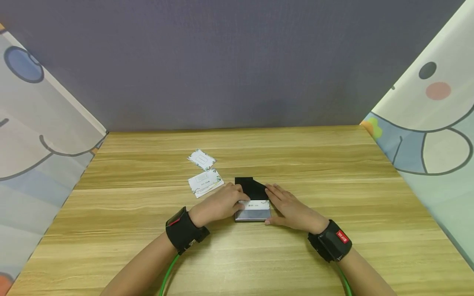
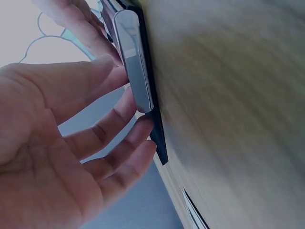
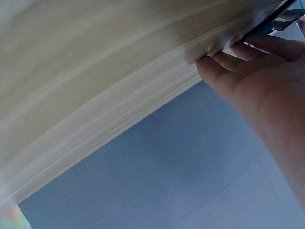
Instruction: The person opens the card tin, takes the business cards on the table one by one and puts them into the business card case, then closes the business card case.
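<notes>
A business card case (image 1: 253, 215) with a shiny metallic front lies on the table, its black flap (image 1: 256, 190) folded open away from the person. A white printed card (image 1: 260, 203) shows along the top of the metallic front. The left hand (image 1: 225, 201) holds the case at its left side, thumb and bent index finger over the card's left end. In the left wrist view, the fingertips of that hand meet the edge of the case (image 2: 136, 62). The right hand (image 1: 292, 209) rests along the right side, straight fingers at the flap's edge and thumb by the lower corner.
Two spots of white leaf-patterned cards lie left of the case: a farther card (image 1: 201, 159) and a nearer card (image 1: 205, 182), almost touching. A grey partition (image 1: 237, 65) stands at the back of the wooden table (image 1: 296, 152). Printed curtains (image 1: 426, 135) flank both sides.
</notes>
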The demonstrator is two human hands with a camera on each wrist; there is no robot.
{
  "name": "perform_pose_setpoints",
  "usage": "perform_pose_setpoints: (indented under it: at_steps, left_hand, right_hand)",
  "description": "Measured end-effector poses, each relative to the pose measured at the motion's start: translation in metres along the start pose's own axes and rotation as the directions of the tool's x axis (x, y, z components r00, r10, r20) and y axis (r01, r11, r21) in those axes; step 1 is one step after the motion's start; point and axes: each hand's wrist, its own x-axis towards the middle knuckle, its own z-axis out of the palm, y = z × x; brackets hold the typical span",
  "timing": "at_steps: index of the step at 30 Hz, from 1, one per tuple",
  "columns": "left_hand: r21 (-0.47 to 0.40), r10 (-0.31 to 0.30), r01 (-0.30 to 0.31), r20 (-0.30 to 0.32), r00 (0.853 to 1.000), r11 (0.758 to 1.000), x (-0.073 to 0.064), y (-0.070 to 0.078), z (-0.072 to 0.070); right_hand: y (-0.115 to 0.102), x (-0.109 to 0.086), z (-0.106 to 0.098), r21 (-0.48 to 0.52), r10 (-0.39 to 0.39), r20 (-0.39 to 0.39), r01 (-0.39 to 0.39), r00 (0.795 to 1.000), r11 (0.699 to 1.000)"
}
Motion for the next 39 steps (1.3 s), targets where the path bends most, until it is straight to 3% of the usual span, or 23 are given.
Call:
perform_pose_setpoints:
  at_steps: [8,13,16,20,24,29,39]
  left_hand:
    - [-0.082,-0.051,0.05,-0.003,0.999,0.995,-0.004,-0.004,-0.002]
    - [-0.106,-0.119,0.109,-0.089,0.989,0.988,-0.01,-0.012,-0.007]
    - [-0.11,-0.193,0.177,-0.154,0.969,0.978,-0.014,-0.02,-0.01]
    - [-0.13,-0.311,0.288,-0.22,0.925,0.949,-0.022,-0.031,-0.017]
    - [-0.114,-0.371,0.352,-0.273,0.888,0.929,-0.03,-0.044,-0.022]
    - [-0.064,-0.456,0.454,-0.241,0.857,0.889,-0.04,-0.055,-0.028]
    - [0.013,-0.54,0.548,-0.156,0.827,0.836,-0.044,-0.064,-0.031]
  right_hand:
    - [0.0,0.0,0.0,-0.01,-0.004,-0.006,0.004,1.0,1.0]
    - [0.0,0.0,0.0,-0.011,-0.006,-0.007,0.006,1.0,1.0]
    - [0.0,0.0,0.0,-0.01,-0.007,-0.007,0.007,1.0,1.0]
    - [0.001,0.0,0.001,-0.012,-0.013,-0.009,0.013,1.0,1.0]
    - [0.001,0.0,0.0,-0.013,-0.016,-0.012,0.016,1.0,1.0]
    - [0.001,0.0,0.0,-0.019,-0.014,-0.013,0.013,1.0,1.0]
    - [0.001,-0.001,0.0,-0.015,-0.01,-0.008,0.01,1.0,1.0]
